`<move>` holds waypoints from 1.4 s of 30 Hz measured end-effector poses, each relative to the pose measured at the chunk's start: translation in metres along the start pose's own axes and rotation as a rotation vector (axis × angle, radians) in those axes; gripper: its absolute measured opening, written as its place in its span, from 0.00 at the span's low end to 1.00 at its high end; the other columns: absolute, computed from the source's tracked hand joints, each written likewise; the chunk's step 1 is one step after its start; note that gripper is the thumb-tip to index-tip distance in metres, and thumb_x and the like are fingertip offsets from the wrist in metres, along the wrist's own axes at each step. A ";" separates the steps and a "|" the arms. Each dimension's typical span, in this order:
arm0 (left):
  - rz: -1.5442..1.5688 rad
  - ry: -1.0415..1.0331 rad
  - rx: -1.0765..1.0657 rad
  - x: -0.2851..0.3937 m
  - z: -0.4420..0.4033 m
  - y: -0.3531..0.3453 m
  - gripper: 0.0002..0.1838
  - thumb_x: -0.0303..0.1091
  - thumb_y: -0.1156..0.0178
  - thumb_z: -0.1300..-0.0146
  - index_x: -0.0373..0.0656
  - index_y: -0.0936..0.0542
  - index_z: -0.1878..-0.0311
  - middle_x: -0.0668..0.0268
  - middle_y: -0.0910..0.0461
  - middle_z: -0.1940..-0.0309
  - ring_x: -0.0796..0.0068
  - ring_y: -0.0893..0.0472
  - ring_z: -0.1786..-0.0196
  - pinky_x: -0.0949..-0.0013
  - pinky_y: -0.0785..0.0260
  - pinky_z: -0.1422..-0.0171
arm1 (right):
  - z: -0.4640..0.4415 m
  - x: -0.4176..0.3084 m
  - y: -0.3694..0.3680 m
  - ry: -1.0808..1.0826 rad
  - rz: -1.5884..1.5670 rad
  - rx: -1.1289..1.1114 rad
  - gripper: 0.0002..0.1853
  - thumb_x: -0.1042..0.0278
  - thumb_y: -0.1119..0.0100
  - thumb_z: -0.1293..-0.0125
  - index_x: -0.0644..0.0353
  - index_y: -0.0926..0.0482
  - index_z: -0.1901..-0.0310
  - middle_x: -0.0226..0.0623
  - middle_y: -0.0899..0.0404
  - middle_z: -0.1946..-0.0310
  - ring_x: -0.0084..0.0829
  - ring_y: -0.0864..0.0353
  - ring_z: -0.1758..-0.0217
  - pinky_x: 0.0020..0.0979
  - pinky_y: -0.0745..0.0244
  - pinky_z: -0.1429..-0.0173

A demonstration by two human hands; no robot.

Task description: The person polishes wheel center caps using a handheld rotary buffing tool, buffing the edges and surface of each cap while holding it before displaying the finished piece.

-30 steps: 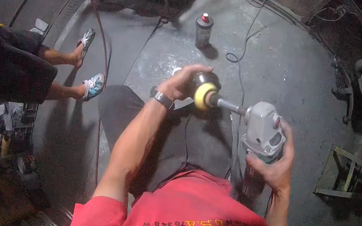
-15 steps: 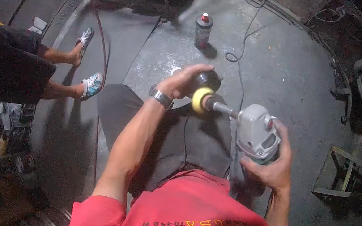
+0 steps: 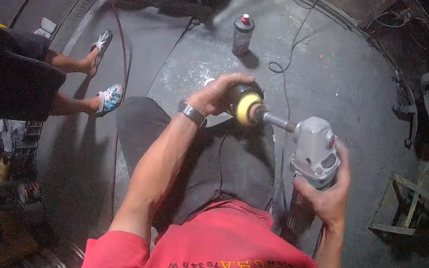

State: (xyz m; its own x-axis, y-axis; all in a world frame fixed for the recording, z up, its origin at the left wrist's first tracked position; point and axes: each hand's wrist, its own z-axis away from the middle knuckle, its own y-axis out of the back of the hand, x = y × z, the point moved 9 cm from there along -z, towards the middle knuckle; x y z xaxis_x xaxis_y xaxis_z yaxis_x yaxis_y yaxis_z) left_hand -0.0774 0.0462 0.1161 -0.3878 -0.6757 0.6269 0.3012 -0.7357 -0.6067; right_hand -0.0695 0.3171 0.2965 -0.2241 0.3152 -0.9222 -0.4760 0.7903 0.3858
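My left hand [image 3: 215,94], with a watch on the wrist, is closed round a dark, glossy rounded part [image 3: 246,89] above my lap; its full shape is hidden behind the fingers and the pad. The fingers of my right hand [image 3: 330,196] wrap the body of a grey polisher [image 3: 315,145]. From its head a long metal shaft reaches left to a small yellow foam pad [image 3: 245,108], which lies against or right in front of the dark part. Whether they touch I cannot tell.
A dark bottle with a red and white cap [image 3: 242,36] stands on the floor ahead. A thin cable [image 3: 289,84] curls nearby. Another person's legs in clogs [image 3: 109,99] are at left, beside a red hose [image 3: 120,33]. A wheeled metal frame [image 3: 412,207] lies at right.
The polisher has shifted a little to the right with my right hand, and its yellow pad has moved right and slightly up across the dark part. My left hand stays nearly in place.
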 end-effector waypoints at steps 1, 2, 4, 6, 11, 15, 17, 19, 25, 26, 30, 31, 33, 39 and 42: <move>0.029 0.013 -0.021 -0.002 -0.002 -0.001 0.21 0.49 0.33 0.35 0.40 0.16 0.51 0.59 0.13 0.57 0.64 0.13 0.58 0.60 0.20 0.46 | 0.001 0.002 0.001 0.001 -0.007 0.015 0.56 0.57 0.11 0.60 0.65 0.34 0.30 0.47 0.24 0.38 0.39 0.24 0.33 0.39 0.31 0.28; 0.056 0.025 -0.042 -0.003 -0.004 -0.003 0.22 0.49 0.33 0.35 0.39 0.16 0.50 0.58 0.13 0.57 0.63 0.13 0.57 0.59 0.19 0.46 | 0.002 0.004 0.002 0.002 -0.014 0.031 0.56 0.57 0.11 0.61 0.65 0.34 0.30 0.47 0.24 0.38 0.39 0.24 0.33 0.39 0.31 0.28; 0.098 0.045 -0.082 -0.001 -0.002 -0.012 0.23 0.50 0.34 0.34 0.37 0.16 0.50 0.56 0.12 0.56 0.61 0.12 0.56 0.58 0.17 0.46 | 0.002 0.001 0.000 0.055 0.095 -0.061 0.55 0.59 0.11 0.60 0.65 0.34 0.30 0.46 0.24 0.39 0.39 0.24 0.33 0.39 0.31 0.28; 0.101 0.034 -0.100 -0.002 -0.006 -0.013 0.24 0.52 0.37 0.33 0.37 0.16 0.50 0.55 0.12 0.56 0.60 0.12 0.56 0.58 0.17 0.45 | 0.004 -0.003 -0.003 0.098 0.180 -0.117 0.54 0.60 0.12 0.59 0.64 0.35 0.30 0.45 0.24 0.39 0.39 0.25 0.33 0.39 0.32 0.28; 0.142 0.018 -0.038 -0.001 -0.004 -0.006 0.26 0.53 0.42 0.34 0.36 0.15 0.53 0.54 0.11 0.57 0.58 0.11 0.57 0.55 0.18 0.45 | 0.003 0.011 0.005 -0.073 -0.075 0.043 0.55 0.58 0.11 0.61 0.64 0.33 0.30 0.45 0.24 0.38 0.39 0.25 0.33 0.40 0.33 0.27; 0.157 -0.020 -0.050 -0.002 -0.009 -0.003 0.20 0.49 0.41 0.34 0.40 0.16 0.53 0.59 0.13 0.56 0.64 0.15 0.55 0.57 0.22 0.45 | 0.006 0.009 0.003 0.064 0.089 -0.109 0.56 0.58 0.11 0.60 0.64 0.35 0.29 0.44 0.25 0.37 0.38 0.26 0.33 0.39 0.32 0.28; 0.155 -0.026 -0.040 -0.001 -0.008 -0.006 0.21 0.51 0.39 0.34 0.41 0.17 0.53 0.61 0.14 0.57 0.64 0.16 0.56 0.57 0.23 0.45 | 0.006 0.007 0.001 0.044 0.064 -0.119 0.58 0.57 0.11 0.60 0.64 0.36 0.28 0.46 0.26 0.36 0.38 0.26 0.32 0.39 0.32 0.27; 0.135 -0.051 -0.039 0.002 -0.005 -0.011 0.22 0.53 0.38 0.34 0.42 0.17 0.53 0.61 0.14 0.57 0.65 0.16 0.56 0.57 0.23 0.45 | 0.005 0.011 0.002 -0.014 -0.053 -0.068 0.58 0.57 0.11 0.60 0.64 0.36 0.28 0.47 0.26 0.36 0.39 0.26 0.32 0.40 0.33 0.27; 0.099 0.017 -0.022 -0.003 0.000 -0.008 0.22 0.54 0.37 0.35 0.43 0.17 0.54 0.62 0.14 0.58 0.64 0.15 0.57 0.58 0.22 0.46 | 0.003 0.008 0.003 0.058 0.056 -0.105 0.57 0.57 0.11 0.59 0.65 0.36 0.28 0.46 0.26 0.36 0.39 0.26 0.32 0.39 0.32 0.27; 0.132 0.034 -0.061 -0.005 0.000 -0.008 0.21 0.53 0.36 0.36 0.42 0.17 0.55 0.62 0.13 0.59 0.65 0.15 0.58 0.59 0.21 0.47 | 0.003 0.007 0.002 0.059 0.087 -0.124 0.57 0.57 0.11 0.59 0.65 0.36 0.28 0.46 0.26 0.36 0.39 0.26 0.32 0.39 0.32 0.27; 0.080 -0.016 -0.016 -0.005 -0.005 0.003 0.20 0.50 0.37 0.35 0.41 0.17 0.53 0.60 0.13 0.58 0.65 0.14 0.58 0.60 0.20 0.49 | 0.000 0.003 0.001 -0.010 -0.004 -0.077 0.57 0.59 0.11 0.59 0.65 0.36 0.28 0.47 0.27 0.36 0.39 0.26 0.31 0.40 0.32 0.27; 0.072 -0.007 -0.024 -0.005 -0.003 0.001 0.20 0.49 0.37 0.35 0.41 0.17 0.53 0.60 0.13 0.58 0.65 0.14 0.58 0.61 0.20 0.48 | 0.000 0.003 0.001 -0.044 -0.080 -0.035 0.57 0.59 0.11 0.59 0.65 0.36 0.28 0.48 0.27 0.35 0.40 0.26 0.31 0.40 0.32 0.27; 0.037 -0.016 -0.031 -0.002 0.002 -0.006 0.20 0.49 0.38 0.34 0.41 0.17 0.53 0.60 0.13 0.58 0.65 0.13 0.57 0.61 0.19 0.48 | 0.000 0.000 0.003 -0.007 -0.012 -0.050 0.57 0.60 0.11 0.58 0.66 0.37 0.28 0.47 0.27 0.35 0.39 0.26 0.31 0.40 0.32 0.27; -0.006 0.027 -0.011 0.000 0.006 -0.011 0.25 0.55 0.38 0.35 0.40 0.17 0.51 0.59 0.13 0.58 0.64 0.12 0.58 0.59 0.18 0.46 | -0.002 0.003 0.008 0.030 0.026 -0.065 0.56 0.61 0.12 0.58 0.67 0.37 0.28 0.47 0.26 0.36 0.39 0.26 0.31 0.39 0.32 0.27; -0.018 0.081 0.032 -0.001 0.012 -0.004 0.29 0.59 0.35 0.40 0.41 0.17 0.50 0.58 0.12 0.59 0.62 0.11 0.60 0.54 0.17 0.48 | -0.001 0.002 0.007 -0.070 -0.073 -0.007 0.55 0.62 0.12 0.57 0.67 0.37 0.29 0.48 0.26 0.37 0.39 0.26 0.32 0.39 0.32 0.27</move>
State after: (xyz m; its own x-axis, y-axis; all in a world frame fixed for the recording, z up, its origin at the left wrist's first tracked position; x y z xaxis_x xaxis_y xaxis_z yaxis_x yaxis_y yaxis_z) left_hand -0.0675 0.0488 0.1239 -0.4621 -0.6575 0.5951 0.3208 -0.7496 -0.5790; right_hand -0.0746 0.3227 0.2971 -0.1290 0.2932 -0.9473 -0.4946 0.8090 0.3177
